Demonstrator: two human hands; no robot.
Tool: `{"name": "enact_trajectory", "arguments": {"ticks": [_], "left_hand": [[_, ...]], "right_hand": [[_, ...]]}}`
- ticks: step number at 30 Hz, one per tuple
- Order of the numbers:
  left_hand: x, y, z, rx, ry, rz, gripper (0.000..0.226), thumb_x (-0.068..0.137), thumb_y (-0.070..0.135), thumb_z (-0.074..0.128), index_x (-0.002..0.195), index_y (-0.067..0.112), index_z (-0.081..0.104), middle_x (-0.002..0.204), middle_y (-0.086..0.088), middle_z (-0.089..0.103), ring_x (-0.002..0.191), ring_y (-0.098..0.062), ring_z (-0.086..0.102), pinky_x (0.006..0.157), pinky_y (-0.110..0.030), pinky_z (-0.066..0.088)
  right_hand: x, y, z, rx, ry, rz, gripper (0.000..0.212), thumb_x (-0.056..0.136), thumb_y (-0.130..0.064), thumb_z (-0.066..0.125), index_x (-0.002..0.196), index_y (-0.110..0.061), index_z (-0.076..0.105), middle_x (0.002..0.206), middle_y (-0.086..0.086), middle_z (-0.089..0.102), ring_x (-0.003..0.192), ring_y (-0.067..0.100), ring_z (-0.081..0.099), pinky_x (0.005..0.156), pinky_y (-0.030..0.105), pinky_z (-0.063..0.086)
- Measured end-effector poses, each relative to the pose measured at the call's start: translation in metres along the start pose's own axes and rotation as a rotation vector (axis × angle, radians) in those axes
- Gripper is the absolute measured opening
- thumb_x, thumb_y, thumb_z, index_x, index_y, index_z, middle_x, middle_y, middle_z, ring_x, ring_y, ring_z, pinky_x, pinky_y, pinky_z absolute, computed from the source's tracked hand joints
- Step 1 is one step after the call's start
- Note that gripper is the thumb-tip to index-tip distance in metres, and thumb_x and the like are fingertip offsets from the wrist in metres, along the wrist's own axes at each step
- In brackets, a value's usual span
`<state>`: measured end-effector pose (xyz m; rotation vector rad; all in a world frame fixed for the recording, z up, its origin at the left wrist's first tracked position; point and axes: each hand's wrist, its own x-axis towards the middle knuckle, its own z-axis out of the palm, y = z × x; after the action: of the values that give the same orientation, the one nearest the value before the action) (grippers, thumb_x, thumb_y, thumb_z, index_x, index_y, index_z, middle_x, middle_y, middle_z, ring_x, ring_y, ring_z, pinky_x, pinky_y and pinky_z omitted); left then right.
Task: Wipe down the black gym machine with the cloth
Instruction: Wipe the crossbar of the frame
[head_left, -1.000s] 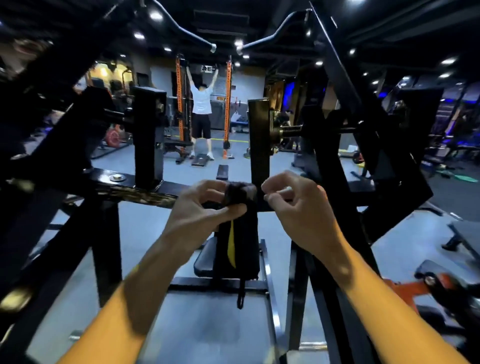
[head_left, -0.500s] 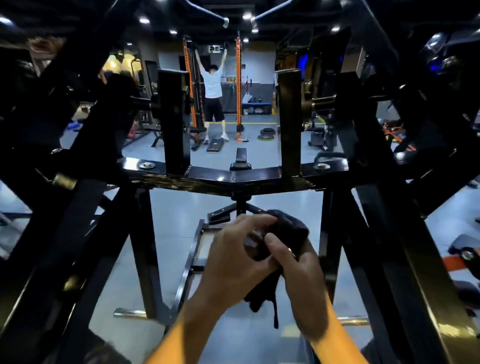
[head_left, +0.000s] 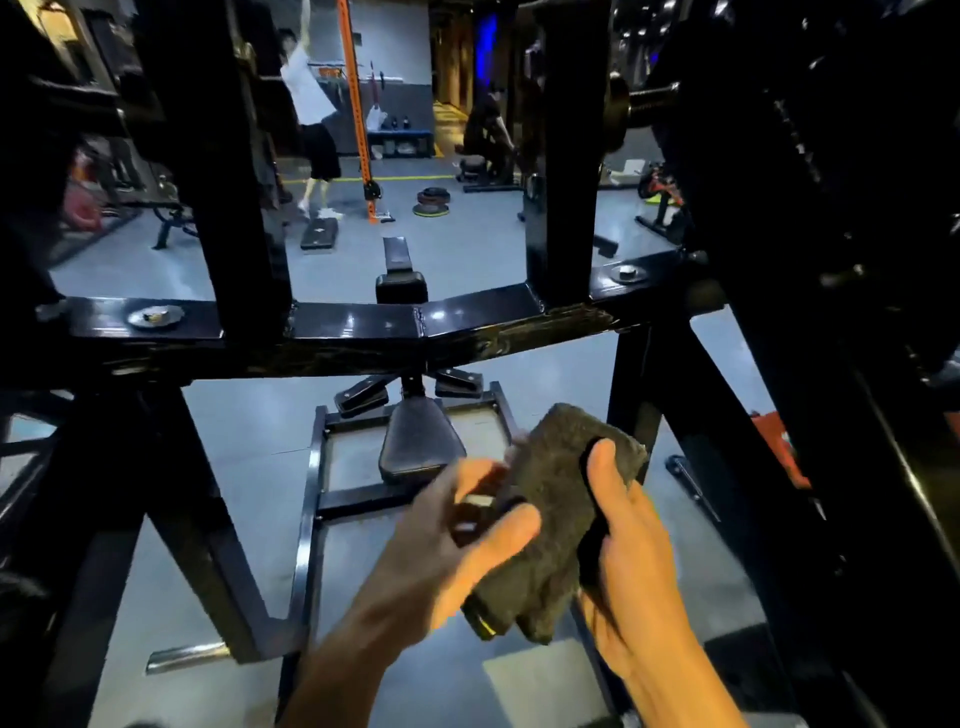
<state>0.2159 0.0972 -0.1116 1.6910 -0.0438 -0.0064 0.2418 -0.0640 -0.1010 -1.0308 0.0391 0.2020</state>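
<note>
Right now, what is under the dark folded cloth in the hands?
Under the dark folded cloth only the right hand shows, thumb on top. Its fingers behind are covered. The left hand touches its side.

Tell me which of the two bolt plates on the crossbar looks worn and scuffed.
The left bolt plate, beside the left upright; its surface looks chipped, while the right bolt plate looks clean.

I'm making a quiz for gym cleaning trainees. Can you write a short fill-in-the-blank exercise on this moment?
1. The right hand holds a dark, folded ____.
2. The cloth is not yet touching the machine's glossy ____ crossbar.
3. The left hand has its fingers beside the cloth, on the side ____ the right hand.
4. Below the crossbar sits a black padded ____.

Missing words: cloth; black; opposite; seat
</note>
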Motion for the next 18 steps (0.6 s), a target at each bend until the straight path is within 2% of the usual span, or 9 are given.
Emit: {"name": "enact_trajectory", "arguments": {"ticks": [2, 3, 5, 8, 10, 12, 14, 16, 18], "left_hand": [[0.002, -0.004, 0.008, -0.083, -0.116, -0.064, 0.044, 0.088, 0.044, 0.076, 0.123, 0.023, 0.063, 0.104, 0.006, 0.077, 0.091, -0.007, 0.073, 0.073, -0.022, 0.056], [0.004, -0.008, 0.011, -0.112, -0.129, -0.075, 0.045, 0.088, 0.042, 0.076, 0.126, 0.022, 0.062, 0.108, 0.006, 0.077, 0.097, -0.008, 0.073, 0.078, -0.023, 0.057], [0.013, -0.017, 0.013, -0.124, -0.110, -0.074, 0.055, 0.081, 0.050, 0.082, 0.125, 0.023, 0.064, 0.112, 0.004, 0.077, 0.105, -0.013, 0.073, 0.087, -0.029, 0.059], [0.030, -0.022, 0.013, -0.039, 0.064, -0.080, 0.062, 0.065, 0.061, 0.083, 0.113, 0.023, 0.071, 0.100, 0.004, 0.079, 0.094, -0.015, 0.075, 0.080, -0.034, 0.061], [0.039, -0.023, 0.015, 0.016, 0.133, -0.035, 0.047, 0.071, 0.053, 0.084, 0.106, 0.023, 0.074, 0.093, 0.002, 0.079, 0.088, -0.017, 0.076, 0.076, -0.038, 0.062], [0.049, -0.022, 0.022, -0.091, 0.123, 0.009, 0.027, 0.079, 0.036, 0.082, 0.100, 0.020, 0.077, 0.090, -0.008, 0.078, 0.083, -0.029, 0.076, 0.072, -0.046, 0.061], [0.059, -0.024, 0.031, -0.221, 0.126, -0.020, 0.025, 0.080, 0.028, 0.082, 0.102, 0.019, 0.077, 0.091, -0.017, 0.077, 0.080, -0.038, 0.074, 0.067, -0.048, 0.059], [0.068, -0.028, 0.037, -0.233, 0.111, -0.046, 0.028, 0.081, 0.033, 0.082, 0.102, 0.016, 0.075, 0.085, -0.022, 0.074, 0.071, -0.044, 0.070, 0.060, -0.055, 0.057], [0.076, -0.035, 0.036, -0.081, 0.064, -0.065, 0.031, 0.084, 0.045, 0.078, 0.102, 0.020, 0.072, 0.079, -0.017, 0.073, 0.067, -0.040, 0.070, 0.059, -0.055, 0.057]], "right_hand": [[0.009, 0.000, 0.003, -0.007, 0.040, -0.011, 0.047, 0.086, -0.047, 0.057, 0.114, -0.013, 0.072, 0.107, 0.012, 0.078, 0.100, 0.029, 0.075, 0.088, 0.046, 0.058], [0.014, 0.001, 0.004, -0.017, 0.068, -0.010, 0.045, 0.088, -0.048, 0.056, 0.113, -0.014, 0.073, 0.105, 0.011, 0.078, 0.098, 0.028, 0.075, 0.086, 0.046, 0.058], [0.025, 0.003, 0.006, -0.028, 0.098, 0.000, 0.046, 0.091, -0.050, 0.055, 0.116, -0.016, 0.073, 0.106, 0.009, 0.078, 0.098, 0.026, 0.076, 0.085, 0.045, 0.058], [0.044, 0.007, 0.004, -0.059, 0.103, 0.033, 0.063, 0.086, -0.058, 0.056, 0.128, -0.013, 0.069, 0.116, 0.010, 0.076, 0.108, 0.027, 0.073, 0.094, 0.048, 0.057], [0.055, 0.008, 0.001, -0.051, 0.098, 0.036, 0.065, 0.080, -0.061, 0.064, 0.124, -0.014, 0.070, 0.111, 0.011, 0.077, 0.105, 0.027, 0.074, 0.086, 0.043, 0.060], [0.066, 0.008, 0.000, -0.047, 0.078, 0.020, 0.066, 0.068, -0.066, 0.080, 0.115, -0.019, 0.075, 0.110, 0.014, 0.077, 0.103, 0.030, 0.074, 0.082, 0.043, 0.061], [0.077, 0.010, -0.002, -0.051, 0.088, -0.003, 0.062, 0.060, -0.066, 0.084, 0.107, -0.025, 0.078, 0.108, 0.012, 0.077, 0.103, 0.031, 0.074, 0.084, 0.046, 0.059], [0.088, 0.011, -0.007, -0.063, 0.099, -0.045, 0.065, 0.059, -0.072, 0.082, 0.104, -0.025, 0.078, 0.103, 0.007, 0.078, 0.099, 0.026, 0.075, 0.079, 0.039, 0.059], [0.098, 0.014, -0.012, -0.051, 0.123, -0.066, 0.065, 0.065, -0.070, 0.075, 0.107, -0.020, 0.076, 0.098, 0.006, 0.078, 0.095, 0.024, 0.075, 0.075, 0.034, 0.058]]}}
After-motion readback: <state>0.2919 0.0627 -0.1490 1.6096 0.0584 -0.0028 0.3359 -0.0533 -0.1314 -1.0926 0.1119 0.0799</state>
